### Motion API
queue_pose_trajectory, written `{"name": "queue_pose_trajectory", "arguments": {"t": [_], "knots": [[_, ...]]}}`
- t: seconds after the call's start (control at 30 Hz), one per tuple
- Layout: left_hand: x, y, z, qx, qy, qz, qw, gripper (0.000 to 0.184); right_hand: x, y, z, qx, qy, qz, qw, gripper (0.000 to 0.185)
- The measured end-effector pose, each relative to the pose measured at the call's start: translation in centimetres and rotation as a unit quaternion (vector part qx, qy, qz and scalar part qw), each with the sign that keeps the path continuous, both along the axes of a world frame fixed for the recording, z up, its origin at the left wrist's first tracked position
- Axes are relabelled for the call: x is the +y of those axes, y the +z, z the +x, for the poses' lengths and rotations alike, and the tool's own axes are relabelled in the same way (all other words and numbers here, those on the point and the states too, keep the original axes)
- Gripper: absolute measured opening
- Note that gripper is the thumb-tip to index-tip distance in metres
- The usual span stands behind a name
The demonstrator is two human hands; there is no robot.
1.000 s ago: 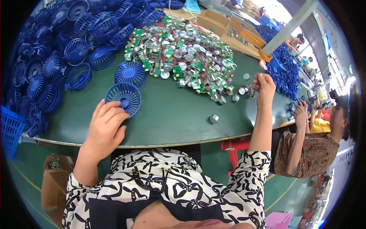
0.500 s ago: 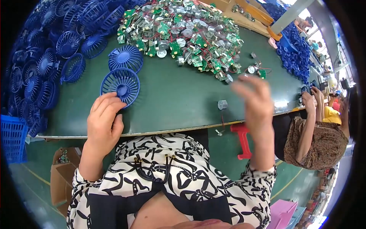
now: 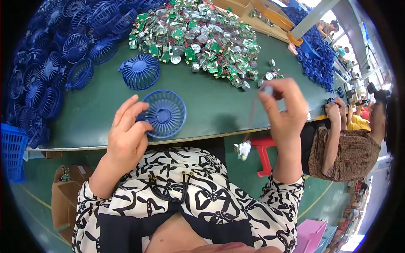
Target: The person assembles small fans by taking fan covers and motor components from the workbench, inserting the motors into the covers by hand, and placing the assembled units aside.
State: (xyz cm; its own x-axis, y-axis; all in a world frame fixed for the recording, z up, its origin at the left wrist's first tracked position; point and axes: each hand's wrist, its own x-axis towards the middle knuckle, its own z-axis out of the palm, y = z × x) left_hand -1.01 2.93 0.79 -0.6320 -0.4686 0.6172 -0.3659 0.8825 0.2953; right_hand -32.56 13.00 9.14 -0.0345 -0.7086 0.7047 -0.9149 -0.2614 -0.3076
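My left hand [image 3: 128, 135] has its thumb and fingers at the left rim of a round blue slatted cover [image 3: 163, 114], which lies hollow side up near the table's front edge. Behind it sits another blue slatted cover [image 3: 141, 71], domed side up. My right hand [image 3: 287, 101] is raised over the front edge, pinching a small round metal motor [image 3: 267, 89]. Red wires run down from the motor to a small whitish part [image 3: 243, 149] hanging below the table edge.
A heap of green circuit boards and motors [image 3: 198, 42] covers the back middle of the green table [image 3: 97, 122]. Many blue covers [image 3: 50, 67] are piled at left, beside a blue crate [image 3: 12, 147]. A co-worker [image 3: 339, 156] sits at right, near blue parts [image 3: 312, 59].
My right hand has picked up the motor from the table, lifting its wires. My left hand has moved right with the hollow-side-up blue cover, which now lies apart from the other.
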Motion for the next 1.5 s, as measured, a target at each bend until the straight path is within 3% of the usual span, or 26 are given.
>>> {"name": "queue_pose_trajectory", "arguments": {"t": [0.07,0.17,0.3,0.4,0.53,0.63,0.77,0.87,0.97,1.1,1.5], "knots": [[0.0,-0.1,0.0,0.005,0.028,-0.002,1.0,0.017,-0.7,0.8,0.6,-0.012,-0.014,-0.058,0.998,0.019],[-0.1,-0.2,0.7,0.027,0.079,0.008,0.997,0.016,-1.3,-1.2,1.3,-0.083,-0.041,0.035,0.995,0.017],[-0.3,-0.2,2.1,0.02,0.095,0.085,0.992,0.018,-1.3,-5.6,1.3,-0.086,-0.128,0.303,0.941,0.021],[-1.0,-0.6,3.2,0.057,0.096,0.154,0.982,0.021,-0.2,-7.1,1.3,-0.028,-0.159,0.226,0.961,0.023],[-1.9,-0.6,4.2,0.182,0.106,0.109,0.972,0.027,0.7,-6.3,2.0,0.011,-0.157,0.207,0.966,0.024],[-0.8,0.2,2.8,0.1,0.022,0.063,0.993,0.029,0.9,-5.7,2.4,0.024,-0.151,0.229,0.961,0.024],[-0.5,-0.6,-1.2,0.051,-0.082,0.085,0.992,0.03,0.6,-5.5,2.2,-0.001,-0.12,0.228,0.966,0.025],[-0.5,-1.1,-2.1,0.054,-0.09,0.084,0.991,0.03,0.5,-3.4,4.7,-0.049,-0.084,0.206,0.974,0.03],[-0.5,-1.1,-2.0,0.049,-0.097,0.079,0.991,0.031,-0.4,-2.3,6.8,0.025,0.04,0.173,0.984,0.032],[-0.6,-1.0,-1.5,0.052,-0.1,0.088,0.99,0.032,-2.5,-2.7,8.3,0.112,0.132,0.233,0.957,0.034],[-0.7,-1.6,-1.4,0.071,-0.104,0.097,0.987,0.027,-3.5,-3.0,8.8,0.106,0.148,0.304,0.935,0.033]]}}
